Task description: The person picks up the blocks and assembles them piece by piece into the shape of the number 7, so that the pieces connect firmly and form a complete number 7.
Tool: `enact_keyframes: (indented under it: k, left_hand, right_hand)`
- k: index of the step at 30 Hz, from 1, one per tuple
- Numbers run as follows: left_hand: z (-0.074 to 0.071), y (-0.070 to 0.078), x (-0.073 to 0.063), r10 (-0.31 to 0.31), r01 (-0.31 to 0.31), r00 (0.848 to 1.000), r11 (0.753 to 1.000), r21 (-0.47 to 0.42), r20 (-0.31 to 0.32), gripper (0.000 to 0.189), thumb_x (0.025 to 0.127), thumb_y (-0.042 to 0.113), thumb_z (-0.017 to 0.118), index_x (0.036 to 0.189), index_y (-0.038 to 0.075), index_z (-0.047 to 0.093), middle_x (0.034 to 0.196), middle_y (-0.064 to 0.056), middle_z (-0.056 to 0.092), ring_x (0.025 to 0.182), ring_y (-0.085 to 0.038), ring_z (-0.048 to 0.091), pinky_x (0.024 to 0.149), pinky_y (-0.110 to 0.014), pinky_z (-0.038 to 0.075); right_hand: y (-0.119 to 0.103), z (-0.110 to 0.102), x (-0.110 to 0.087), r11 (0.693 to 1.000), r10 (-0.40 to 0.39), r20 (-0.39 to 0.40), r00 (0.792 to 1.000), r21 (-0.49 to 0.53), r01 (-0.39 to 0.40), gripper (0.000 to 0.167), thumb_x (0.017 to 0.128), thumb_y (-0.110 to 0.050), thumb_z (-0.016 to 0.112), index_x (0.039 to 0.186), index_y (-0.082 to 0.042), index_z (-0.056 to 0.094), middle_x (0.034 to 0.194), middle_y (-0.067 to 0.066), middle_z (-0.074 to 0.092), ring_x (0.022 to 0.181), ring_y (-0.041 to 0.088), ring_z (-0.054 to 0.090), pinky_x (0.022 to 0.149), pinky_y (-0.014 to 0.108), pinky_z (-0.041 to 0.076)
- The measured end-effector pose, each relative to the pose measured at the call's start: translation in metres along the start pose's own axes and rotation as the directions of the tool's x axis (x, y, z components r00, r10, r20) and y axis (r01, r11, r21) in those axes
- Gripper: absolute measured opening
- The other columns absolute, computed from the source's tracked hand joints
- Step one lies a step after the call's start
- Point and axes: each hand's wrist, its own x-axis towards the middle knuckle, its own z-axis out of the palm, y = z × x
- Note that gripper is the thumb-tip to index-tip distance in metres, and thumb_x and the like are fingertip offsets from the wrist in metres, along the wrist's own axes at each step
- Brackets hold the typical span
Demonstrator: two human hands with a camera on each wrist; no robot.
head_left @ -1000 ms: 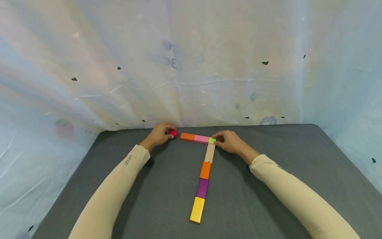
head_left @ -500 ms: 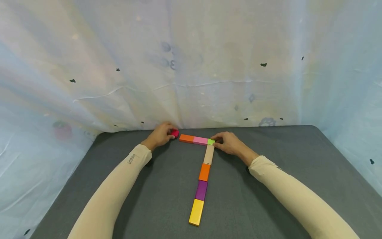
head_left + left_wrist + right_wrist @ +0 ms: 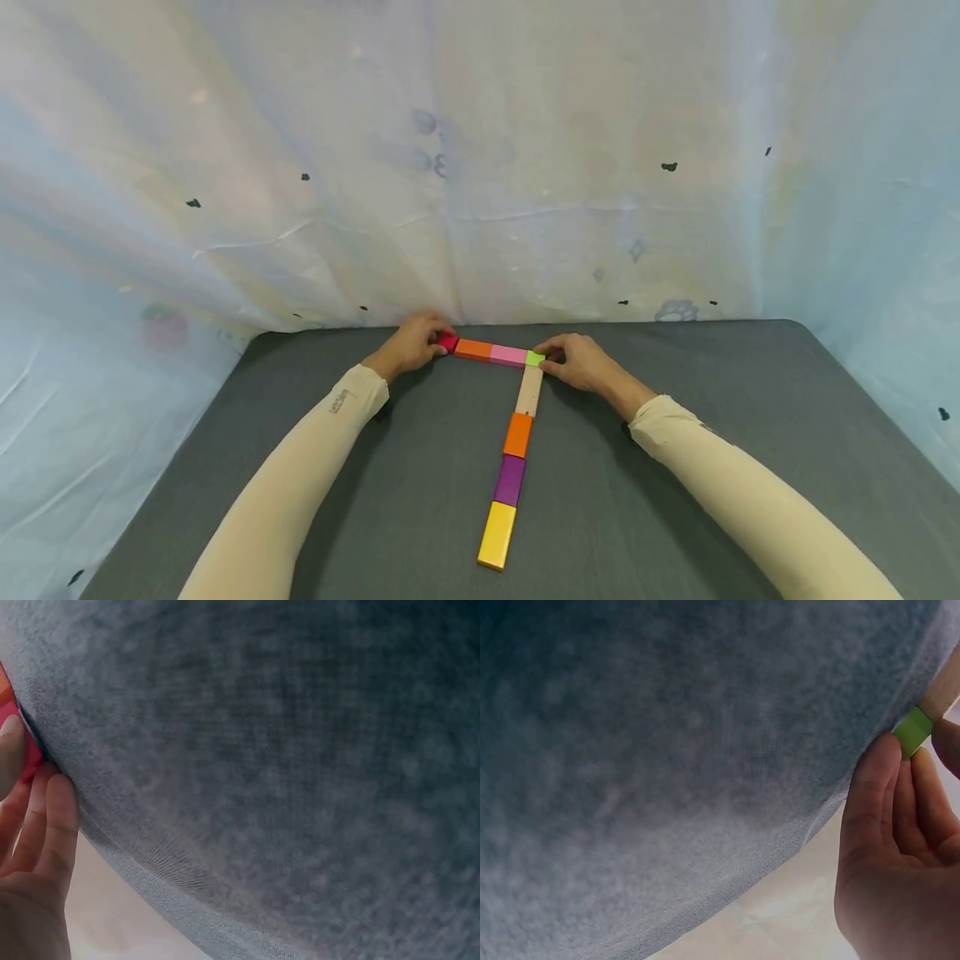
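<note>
My left hand (image 3: 415, 342) pinches a red block (image 3: 448, 342) at the left end of a row near the table's far edge. Against it lies an orange block (image 3: 473, 349), then a pink block (image 3: 508, 356) and a small green block (image 3: 535, 358). Thumb and fingers of my right hand (image 3: 583, 364) hold the green block at the row's right end; the right wrist view shows this grip on the green block (image 3: 913, 732). In the left wrist view the red block (image 3: 33, 754) is partly hidden by the thumb.
From the green block a line runs toward me: a plain wooden block (image 3: 528, 391), a second orange block (image 3: 517, 435), a purple block (image 3: 510, 480) and a yellow block (image 3: 497, 535). They lie on a dark grey table (image 3: 637, 533). A pale curtain (image 3: 525, 167) hangs behind.
My left hand has moved right with the red block, closing the gap to the orange block. The right hand keeps its hold on the green block.
</note>
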Motion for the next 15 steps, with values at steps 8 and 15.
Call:
enact_keyframes:
  k: [8, 15]
  left_hand:
    - [0.0005, 0.0037, 0.0021, -0.006, 0.006, 1.0, 1.0, 0.012, 0.019, 0.03, 0.092, 0.013, 0.072, 0.121, 0.006, 0.07, 0.119, -0.013, 0.064, 0.1, -0.027, 0.06, 0.092, -0.043, 0.05]
    - [0.0026, 0.0037, 0.0058, 0.032, -0.032, 0.999, 0.999, 0.029, 0.014, 0.028, 0.091, 0.013, 0.072, 0.118, 0.004, 0.071, 0.118, -0.014, 0.064, 0.1, -0.027, 0.061, 0.093, -0.043, 0.051]
  right_hand:
    - [0.0014, -0.0018, 0.0008, 1.0, -0.002, -0.001, 1.0, -0.008, 0.002, 0.036, 0.099, -0.022, 0.063, 0.133, -0.011, 0.065, 0.121, 0.01, 0.069, 0.102, 0.021, 0.064, 0.082, 0.036, 0.053]
    - [0.0013, -0.0029, -0.0004, 1.0, 0.01, 0.001, 1.0, -0.016, -0.01, 0.036, 0.099, -0.022, 0.062, 0.134, -0.012, 0.064, 0.123, 0.01, 0.068, 0.104, 0.022, 0.064, 0.085, 0.038, 0.053]
